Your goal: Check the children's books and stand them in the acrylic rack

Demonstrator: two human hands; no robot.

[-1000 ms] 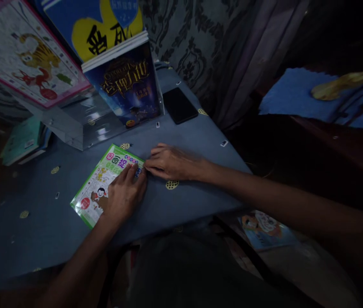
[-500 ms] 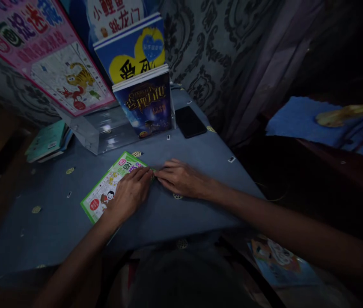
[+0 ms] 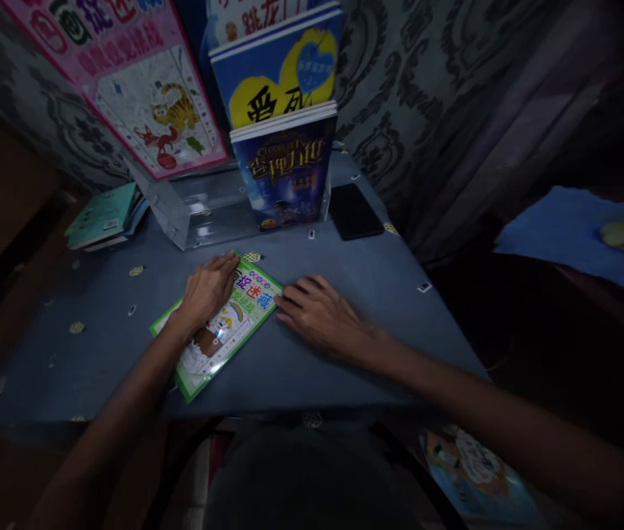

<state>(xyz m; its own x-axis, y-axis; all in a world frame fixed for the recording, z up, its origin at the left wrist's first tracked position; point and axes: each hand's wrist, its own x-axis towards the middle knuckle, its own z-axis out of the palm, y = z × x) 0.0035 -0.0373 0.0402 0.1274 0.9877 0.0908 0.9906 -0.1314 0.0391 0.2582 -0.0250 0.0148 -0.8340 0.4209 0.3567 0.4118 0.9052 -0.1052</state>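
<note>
A green-edged picture book (image 3: pixel 235 331) with a colourful cover lies aslant on the table. Across its left part rests my left hand (image 3: pixel 210 287), laid flat with the fingers reaching to the top corner. My right hand (image 3: pixel 317 313) lies on the tablecloth at the book's right corner. Its fingers are slightly apart and bent, and their tips touch that corner. Part of the cover is hidden under my left hand and forearm.
Behind the book, a clear acrylic stand (image 3: pixel 179 213) holds several upright books, among them a dark blue book (image 3: pixel 287 177) and a pink book (image 3: pixel 146 96). A black phone (image 3: pixel 355 212) lies right of it. Teal books (image 3: pixel 103 217) are stacked at left. A blue cloth (image 3: pixel 555 235) is off right.
My left hand has moved left over the book, uncovering its right part, where a different picture now shows. My right fingers have spread a little at the corner. The view has shifted.
</note>
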